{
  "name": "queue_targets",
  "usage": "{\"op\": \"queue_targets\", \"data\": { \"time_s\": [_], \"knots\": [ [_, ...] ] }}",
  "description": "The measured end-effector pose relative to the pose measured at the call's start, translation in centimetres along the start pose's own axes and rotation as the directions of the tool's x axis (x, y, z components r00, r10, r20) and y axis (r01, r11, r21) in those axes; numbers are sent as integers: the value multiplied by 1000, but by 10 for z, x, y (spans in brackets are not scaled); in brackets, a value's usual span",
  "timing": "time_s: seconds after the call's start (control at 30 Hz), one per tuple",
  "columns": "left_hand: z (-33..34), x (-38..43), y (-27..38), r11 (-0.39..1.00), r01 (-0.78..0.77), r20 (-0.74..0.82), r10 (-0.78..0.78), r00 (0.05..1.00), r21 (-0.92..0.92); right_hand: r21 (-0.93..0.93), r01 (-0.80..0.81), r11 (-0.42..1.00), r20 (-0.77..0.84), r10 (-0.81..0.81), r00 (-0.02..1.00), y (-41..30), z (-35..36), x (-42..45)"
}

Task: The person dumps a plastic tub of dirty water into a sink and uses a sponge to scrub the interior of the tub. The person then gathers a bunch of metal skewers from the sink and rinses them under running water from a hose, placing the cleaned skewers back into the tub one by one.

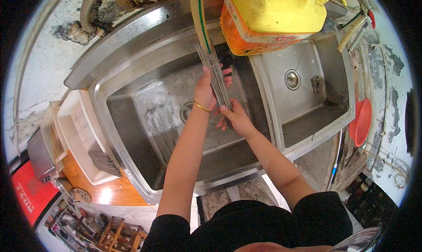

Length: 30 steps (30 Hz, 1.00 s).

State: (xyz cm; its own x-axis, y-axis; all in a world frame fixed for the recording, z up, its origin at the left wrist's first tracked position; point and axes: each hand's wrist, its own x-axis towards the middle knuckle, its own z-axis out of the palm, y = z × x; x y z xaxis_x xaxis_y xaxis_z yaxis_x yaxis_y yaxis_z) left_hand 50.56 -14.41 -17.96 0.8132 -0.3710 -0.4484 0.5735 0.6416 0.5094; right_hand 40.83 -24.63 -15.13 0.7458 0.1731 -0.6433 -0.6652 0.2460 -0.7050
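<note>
A bundle of thin metal skewers (218,75) slants over the large basin of a stainless steel sink (268,97). My left hand (206,89), with a gold-coloured bangle at the wrist, supports the bundle's middle, its fingers showing on the far side. Around the lower end, my right hand (235,118) grips the skewers between thumb and fingers. A pale hose with a green stripe (199,18) hangs down to the bundle's upper part. More skewers (163,126) lie on the basin floor, left of a drain (187,112) partly covered by my left forearm.
A yellow jug (273,11) with an orange lower part stands across the sink's back edge. The smaller basin (296,59) lies right, a red plastic basin (361,123) beyond it. On the left, a white plastic bin (74,120) holds another skewer bundle (105,162) on an orange wooden surface (108,194).
</note>
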Motion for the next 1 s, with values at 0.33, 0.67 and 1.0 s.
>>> {"op": "queue_targets", "data": {
  "time_s": [0.33, 0.67, 1.0],
  "knots": [
    [-16, -27, -35, 998, 11, -79, -16, 997, -66, -134, -1, 991, -86, -11, 996, 40, -10, -21],
    [-7, -11, -27, 977, 30, -71, -46, 996, -209, -49, -83, 995, 1, 83, 997, 27, -18, 4],
    [-1, -29, -26, 995, 57, -133, -68, 989, -87, -266, 13, 964, -137, -52, 989, 40, -14, -20]
  ]
}}
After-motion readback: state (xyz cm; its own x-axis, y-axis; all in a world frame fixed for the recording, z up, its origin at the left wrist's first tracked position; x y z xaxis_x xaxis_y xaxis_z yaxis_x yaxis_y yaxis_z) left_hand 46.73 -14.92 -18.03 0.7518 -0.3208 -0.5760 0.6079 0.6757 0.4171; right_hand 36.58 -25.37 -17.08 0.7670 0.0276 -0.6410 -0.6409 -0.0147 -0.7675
